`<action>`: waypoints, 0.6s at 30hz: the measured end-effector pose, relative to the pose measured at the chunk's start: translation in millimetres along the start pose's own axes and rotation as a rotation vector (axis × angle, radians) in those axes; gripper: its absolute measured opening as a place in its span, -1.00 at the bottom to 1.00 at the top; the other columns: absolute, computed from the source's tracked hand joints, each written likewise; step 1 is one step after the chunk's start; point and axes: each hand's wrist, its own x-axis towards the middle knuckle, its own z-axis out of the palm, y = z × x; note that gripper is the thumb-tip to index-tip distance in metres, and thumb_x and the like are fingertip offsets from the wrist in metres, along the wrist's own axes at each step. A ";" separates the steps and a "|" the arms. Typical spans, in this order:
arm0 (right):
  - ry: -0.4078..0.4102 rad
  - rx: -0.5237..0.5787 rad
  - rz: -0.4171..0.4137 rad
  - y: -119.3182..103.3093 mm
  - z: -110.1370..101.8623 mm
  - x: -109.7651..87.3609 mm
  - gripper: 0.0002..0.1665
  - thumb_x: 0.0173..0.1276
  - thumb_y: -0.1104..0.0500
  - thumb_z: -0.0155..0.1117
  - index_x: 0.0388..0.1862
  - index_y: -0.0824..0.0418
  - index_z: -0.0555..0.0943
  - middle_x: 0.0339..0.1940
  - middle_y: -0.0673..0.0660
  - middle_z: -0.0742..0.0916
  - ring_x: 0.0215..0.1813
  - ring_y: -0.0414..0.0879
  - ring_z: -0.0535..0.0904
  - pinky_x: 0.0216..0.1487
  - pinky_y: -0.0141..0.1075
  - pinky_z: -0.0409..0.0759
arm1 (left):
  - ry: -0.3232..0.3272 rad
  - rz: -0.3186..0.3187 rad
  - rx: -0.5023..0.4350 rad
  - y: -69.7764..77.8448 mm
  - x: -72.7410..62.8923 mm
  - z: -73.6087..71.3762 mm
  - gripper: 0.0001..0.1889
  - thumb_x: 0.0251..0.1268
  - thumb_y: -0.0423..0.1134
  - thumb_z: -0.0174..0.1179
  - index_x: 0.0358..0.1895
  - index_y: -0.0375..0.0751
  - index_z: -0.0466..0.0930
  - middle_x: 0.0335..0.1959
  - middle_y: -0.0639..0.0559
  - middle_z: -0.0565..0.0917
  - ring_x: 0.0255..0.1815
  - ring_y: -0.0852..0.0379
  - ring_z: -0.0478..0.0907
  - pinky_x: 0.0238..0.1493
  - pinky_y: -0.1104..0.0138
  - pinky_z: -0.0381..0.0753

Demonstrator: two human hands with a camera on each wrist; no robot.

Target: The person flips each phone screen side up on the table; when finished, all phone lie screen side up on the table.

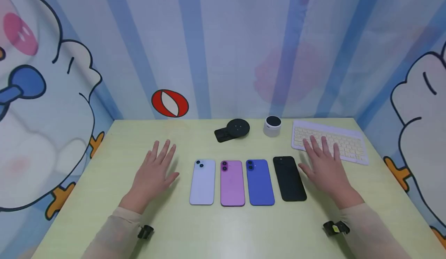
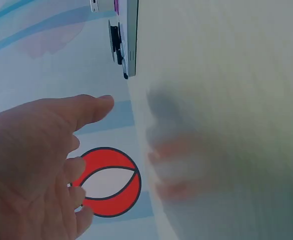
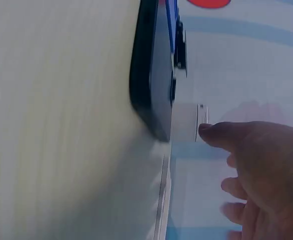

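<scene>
Across the middle of the desk [image 1: 209, 232]: four phones lying flat in a row, small gaps between them. Left to right it's the pale phone [image 1: 202, 185], pink phone [image 1: 232, 187], blue phone [image 1: 261, 185] and black phone [image 1: 290, 179].
Which side's up: first three are backs up, two camera lenses each. Black one's just a plain dark face, sitting a bit skewed.
Left hand [image 1: 153, 174]: up above the desk, just left of the pale phone, palm down. Fingers straight and a bit spread, thumb sticking out toward the phone, nothing held.
Right hand [image 1: 325, 170]: same deal, fingers fanned out over the near edge of the white keyboard [image 1: 350, 146], thumb close to the black phone. Looks raised, not resting on the keys.
Behind the phones: black stand [image 1: 238, 128] with a round disc, then a little white cylinder [image 1: 272, 130] with a dark round top. Can't tell if that one's a container or what's in it.
Back wall: blue striped curtain [image 1: 233, 38].
</scene>
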 end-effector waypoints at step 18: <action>-0.120 0.232 -0.263 -139.0 20.0 42.6 -0.45 0.43 -0.03 0.41 0.34 0.10 0.63 0.38 0.13 0.65 0.44 0.10 0.53 0.42 0.04 0.50 | -0.093 0.095 -0.266 12.3 -18.9 12.2 -0.31 0.28 -0.11 0.45 0.47 -0.18 0.47 0.46 -0.10 0.52 0.47 -0.16 0.43 0.34 -0.05 0.54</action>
